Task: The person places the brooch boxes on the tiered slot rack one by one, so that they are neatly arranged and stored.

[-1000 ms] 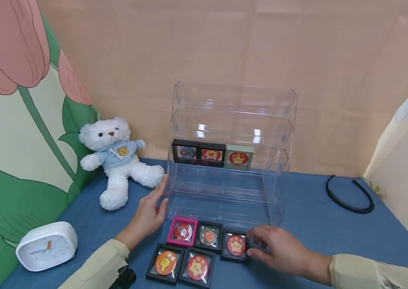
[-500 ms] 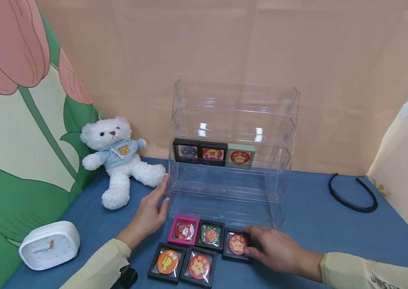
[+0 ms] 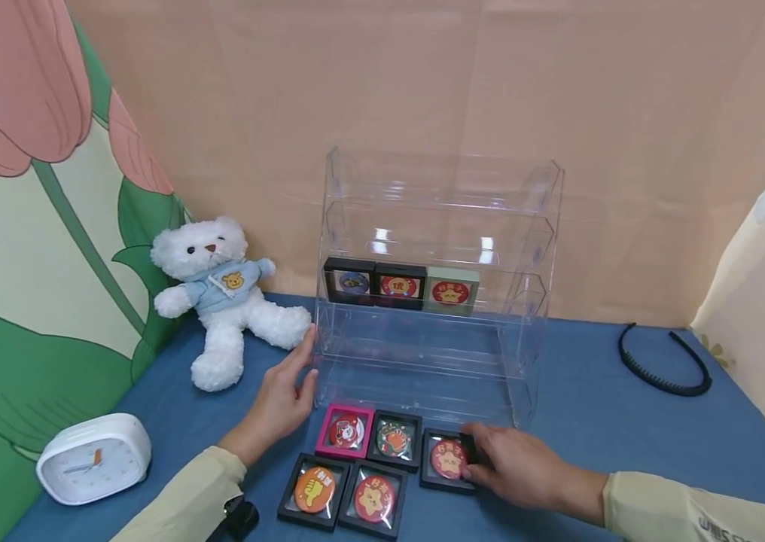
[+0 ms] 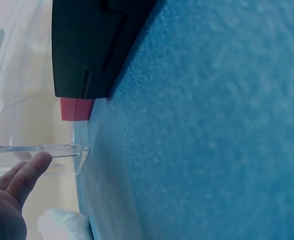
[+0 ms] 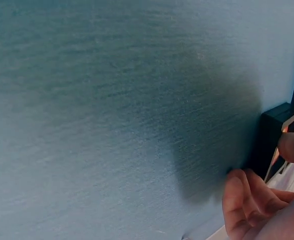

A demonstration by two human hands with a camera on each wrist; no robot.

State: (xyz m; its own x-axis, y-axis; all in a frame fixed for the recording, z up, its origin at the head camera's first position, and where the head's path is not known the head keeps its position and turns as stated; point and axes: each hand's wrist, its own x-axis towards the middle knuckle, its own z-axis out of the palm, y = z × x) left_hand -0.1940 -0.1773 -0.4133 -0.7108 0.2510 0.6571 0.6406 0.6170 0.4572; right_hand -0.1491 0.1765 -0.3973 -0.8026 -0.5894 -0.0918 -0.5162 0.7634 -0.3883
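Observation:
A clear tiered acrylic display rack (image 3: 416,357) stands on the blue cloth. My left hand (image 3: 277,410) rests against its left side with fingers extended; in the left wrist view the fingers (image 4: 29,175) lie along the clear side panel. My right hand (image 3: 525,467) holds the right edge of a black framed badge case (image 3: 448,459) with a red round badge inside. In the right wrist view the thumb (image 5: 290,146) lies over the front of the case, other fingers curled by its side. Beside it lie a pink-framed case (image 3: 344,430), a black case with a green badge (image 3: 394,439), and two more black cases (image 3: 313,491).
Three framed badge cases stand in a row on a middle tier, the last with a pale green frame (image 3: 452,291). A white teddy bear (image 3: 220,301) sits left of the rack. A white alarm clock (image 3: 93,459) is front left. A black headband (image 3: 663,376) lies at right.
My right hand has come slightly further over the right edge of the black badge case. The left hand stays at the rack, and the view has shifted a little.

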